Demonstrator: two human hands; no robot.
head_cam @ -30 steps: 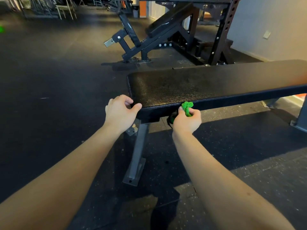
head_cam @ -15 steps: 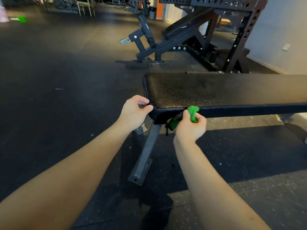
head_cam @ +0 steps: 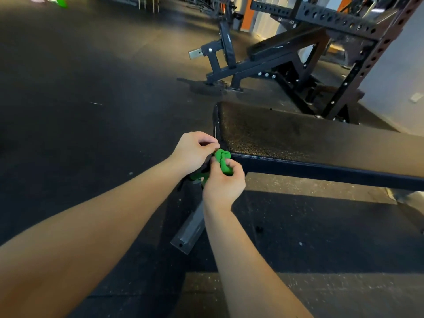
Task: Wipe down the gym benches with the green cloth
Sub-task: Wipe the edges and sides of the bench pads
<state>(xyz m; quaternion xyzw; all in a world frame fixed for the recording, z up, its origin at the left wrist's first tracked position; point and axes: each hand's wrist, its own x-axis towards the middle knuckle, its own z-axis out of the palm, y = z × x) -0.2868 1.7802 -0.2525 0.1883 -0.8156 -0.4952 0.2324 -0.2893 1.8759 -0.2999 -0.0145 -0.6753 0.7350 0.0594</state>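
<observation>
A flat black gym bench (head_cam: pixel 309 143) runs from the centre to the right edge, on a grey metal leg (head_cam: pixel 190 230). The green cloth (head_cam: pixel 223 162) is bunched up at the bench's near left corner. My right hand (head_cam: pixel 223 182) grips the cloth, part of it hanging below between my hands. My left hand (head_cam: pixel 195 151) is at the same corner, its fingertips pinching the top of the cloth. The bench corner itself is partly hidden behind my hands.
A black incline bench (head_cam: pixel 270 58) stands behind, inside a perforated rack frame (head_cam: pixel 358 53). Dark rubber floor (head_cam: pixel 91 99) spreads to the left. A pale wall (head_cam: pixel 401 72) with a socket plate is at the far right. A green object (head_cam: pixel 60 1) lies far off at top left.
My left hand has left the bench end and come over to the cloth, now pinching it. The right hand with the cloth has shifted left to the bench corner. The view has swung left.
</observation>
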